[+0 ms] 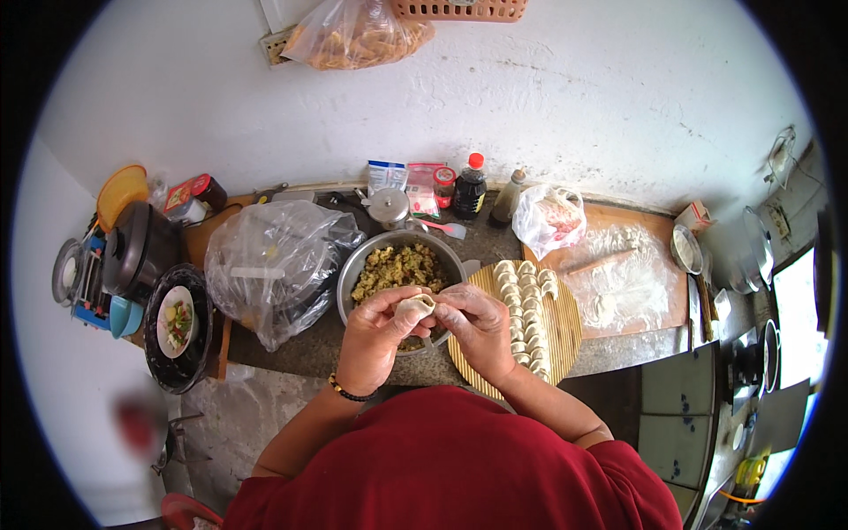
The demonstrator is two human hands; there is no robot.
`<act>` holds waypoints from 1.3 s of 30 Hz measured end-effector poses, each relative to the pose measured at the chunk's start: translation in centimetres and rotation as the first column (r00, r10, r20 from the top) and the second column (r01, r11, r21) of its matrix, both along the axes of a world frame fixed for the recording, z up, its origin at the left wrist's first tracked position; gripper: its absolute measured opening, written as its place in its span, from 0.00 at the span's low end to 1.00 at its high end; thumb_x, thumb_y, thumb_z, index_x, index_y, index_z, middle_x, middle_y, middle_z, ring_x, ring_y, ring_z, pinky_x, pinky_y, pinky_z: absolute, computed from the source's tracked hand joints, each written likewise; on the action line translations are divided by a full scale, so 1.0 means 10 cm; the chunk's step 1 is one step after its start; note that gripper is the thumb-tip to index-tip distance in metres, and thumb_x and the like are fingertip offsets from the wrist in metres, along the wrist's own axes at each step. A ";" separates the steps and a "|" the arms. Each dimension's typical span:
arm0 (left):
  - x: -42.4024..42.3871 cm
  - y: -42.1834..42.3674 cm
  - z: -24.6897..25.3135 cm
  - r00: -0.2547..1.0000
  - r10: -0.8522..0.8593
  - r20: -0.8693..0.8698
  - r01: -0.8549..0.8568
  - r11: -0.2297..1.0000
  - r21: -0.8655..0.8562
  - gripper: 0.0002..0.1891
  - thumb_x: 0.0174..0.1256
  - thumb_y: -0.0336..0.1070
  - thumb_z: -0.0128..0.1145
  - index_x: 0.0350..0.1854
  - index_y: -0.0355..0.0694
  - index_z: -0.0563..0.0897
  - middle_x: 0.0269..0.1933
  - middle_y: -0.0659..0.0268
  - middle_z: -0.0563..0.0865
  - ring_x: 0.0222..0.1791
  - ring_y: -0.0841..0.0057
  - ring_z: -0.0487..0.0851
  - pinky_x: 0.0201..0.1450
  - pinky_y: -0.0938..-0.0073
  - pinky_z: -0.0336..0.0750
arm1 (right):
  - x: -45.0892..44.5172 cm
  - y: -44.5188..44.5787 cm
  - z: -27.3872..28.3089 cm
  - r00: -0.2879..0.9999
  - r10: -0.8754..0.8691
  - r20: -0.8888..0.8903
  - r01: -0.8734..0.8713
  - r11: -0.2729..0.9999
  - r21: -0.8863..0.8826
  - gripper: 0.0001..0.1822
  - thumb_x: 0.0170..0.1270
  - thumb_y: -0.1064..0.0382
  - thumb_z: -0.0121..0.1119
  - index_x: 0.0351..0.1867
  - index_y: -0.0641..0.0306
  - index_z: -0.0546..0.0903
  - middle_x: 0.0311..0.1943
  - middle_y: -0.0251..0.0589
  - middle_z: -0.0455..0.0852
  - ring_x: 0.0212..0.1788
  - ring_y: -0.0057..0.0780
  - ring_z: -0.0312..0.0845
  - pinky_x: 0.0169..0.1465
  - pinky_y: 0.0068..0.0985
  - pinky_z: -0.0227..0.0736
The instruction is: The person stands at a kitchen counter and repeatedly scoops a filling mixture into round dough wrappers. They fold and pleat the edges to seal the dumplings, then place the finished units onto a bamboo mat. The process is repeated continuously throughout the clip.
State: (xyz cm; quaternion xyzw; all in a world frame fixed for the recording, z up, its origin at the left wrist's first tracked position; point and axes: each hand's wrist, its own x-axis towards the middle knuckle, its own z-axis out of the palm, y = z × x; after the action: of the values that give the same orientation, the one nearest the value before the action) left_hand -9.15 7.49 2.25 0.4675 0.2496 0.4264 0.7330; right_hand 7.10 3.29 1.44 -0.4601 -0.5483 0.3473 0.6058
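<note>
A partly closed dumpling [416, 307] is pinched between my two floury hands, just over the near part of a metal bowl [343, 286] of chopped filling [400, 266]. My left hand [377, 334] cups the dumpling from the left, and my right hand [478, 329] pinches its right edge with thumb and fingers. A utensil handle shows at the bowl's near side, partly hidden. To the right, a round slatted tray [567, 331] carries rows of folded dumplings [521, 311]. Beyond it lies a floured wooden board [670, 291] with a rolling pin [601, 262].
A plastic-covered item [275, 265] stands left of the bowl, beside a black basin [159, 361] holding a plate. Along the wall stand a metal pot [389, 207], a dark sauce bottle [470, 189] and a white plastic bag [548, 218]. A flour bowl [687, 250] sits at the board's right.
</note>
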 end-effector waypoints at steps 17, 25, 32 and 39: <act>-0.02 -0.02 0.02 0.997 -0.026 -0.075 0.032 0.997 0.075 0.24 0.65 0.28 0.59 0.63 0.33 0.68 0.54 0.56 0.80 0.48 0.75 0.82 0.49 0.74 0.81 | -0.01 0.05 0.19 0.915 -0.212 0.344 0.107 0.948 0.300 0.11 0.53 0.72 0.66 0.40 0.67 0.86 0.33 0.43 0.84 0.37 0.37 0.79 0.40 0.29 0.74; 0.00 -0.02 -0.04 0.989 -0.028 -0.144 0.060 0.972 0.228 0.30 0.61 0.19 0.58 0.66 0.34 0.65 0.57 0.55 0.78 0.53 0.74 0.79 0.52 0.74 0.80 | 0.09 0.06 0.04 0.910 -0.134 0.392 -0.002 0.945 0.326 0.12 0.54 0.70 0.66 0.41 0.66 0.85 0.34 0.41 0.83 0.36 0.36 0.78 0.41 0.29 0.74; 0.04 -0.04 0.03 0.943 0.036 -0.330 0.074 0.946 0.316 0.31 0.59 0.20 0.61 0.66 0.37 0.67 0.52 0.58 0.82 0.51 0.80 0.80 0.51 0.79 0.76 | 0.18 0.11 0.01 0.887 -0.046 0.459 -0.132 0.928 0.349 0.16 0.51 0.70 0.68 0.44 0.64 0.84 0.36 0.40 0.84 0.40 0.37 0.78 0.44 0.30 0.74; 0.07 0.01 0.07 0.907 0.031 -0.421 0.144 0.914 0.379 0.30 0.59 0.20 0.60 0.66 0.37 0.67 0.51 0.59 0.83 0.50 0.79 0.81 0.49 0.78 0.77 | 0.23 0.11 0.14 0.845 -0.088 0.528 -0.113 0.935 0.336 0.16 0.50 0.69 0.68 0.43 0.65 0.85 0.35 0.40 0.84 0.36 0.39 0.79 0.41 0.32 0.75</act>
State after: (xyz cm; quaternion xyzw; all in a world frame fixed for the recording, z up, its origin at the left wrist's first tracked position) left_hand -8.44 7.54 2.99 0.6952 0.2941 0.3364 0.5631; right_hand 9.38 4.37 2.87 -0.4182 -0.7516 0.1047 0.4992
